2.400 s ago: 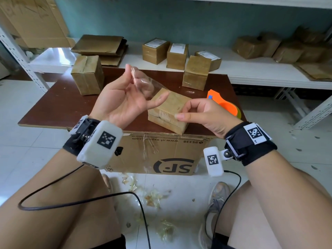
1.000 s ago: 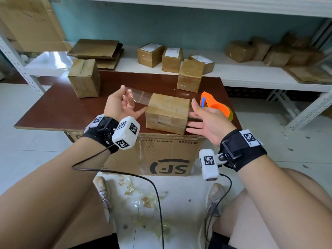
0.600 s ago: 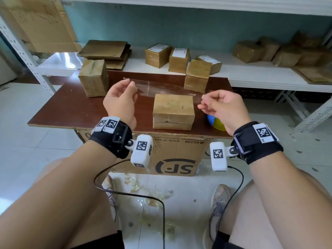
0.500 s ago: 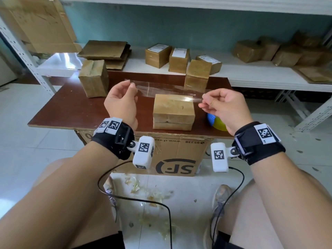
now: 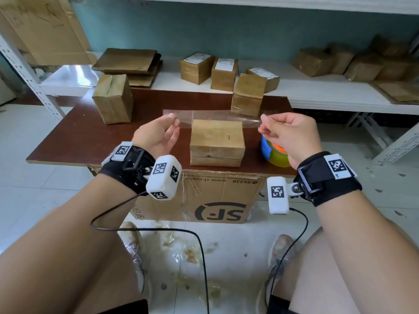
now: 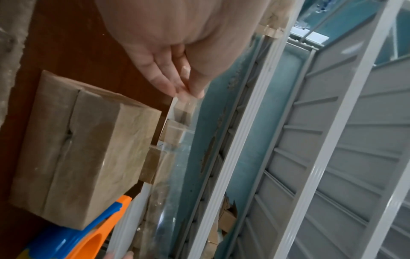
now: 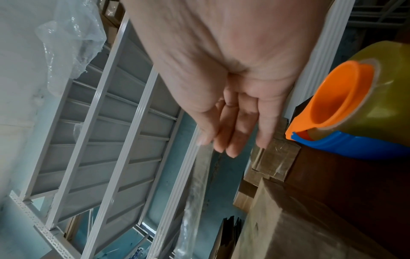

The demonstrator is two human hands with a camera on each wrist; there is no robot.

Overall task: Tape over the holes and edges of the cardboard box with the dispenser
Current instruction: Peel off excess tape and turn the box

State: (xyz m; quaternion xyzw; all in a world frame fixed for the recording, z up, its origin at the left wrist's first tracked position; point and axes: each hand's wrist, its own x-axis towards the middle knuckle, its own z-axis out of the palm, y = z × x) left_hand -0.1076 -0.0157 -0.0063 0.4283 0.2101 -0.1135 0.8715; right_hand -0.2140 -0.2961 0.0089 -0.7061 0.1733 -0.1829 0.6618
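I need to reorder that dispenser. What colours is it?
The tape dispenser is orange and blue, with a yellowish tape roll; the right wrist view shows it best.

My cardboard box (image 5: 217, 141), brown and already wrapped in glossy tape, lies flat near the front edge of the table (image 5: 68, 141). The blue-and-orange dispenser (image 5: 273, 154) with its yellowish roll sits toward the front right corner, just beside the box.

A taped carton (image 5: 112, 98) is sitting near the far left corner of the brown table (image 5: 68, 141), another (image 5: 249, 94) at its far edge. Three labelled parcels (image 5: 223, 73) and flattened cardboard (image 5: 129, 64) are lying on the white shelf (image 5: 317, 91) behind. A printed carton (image 5: 199, 200) is standing under the table's near edge.
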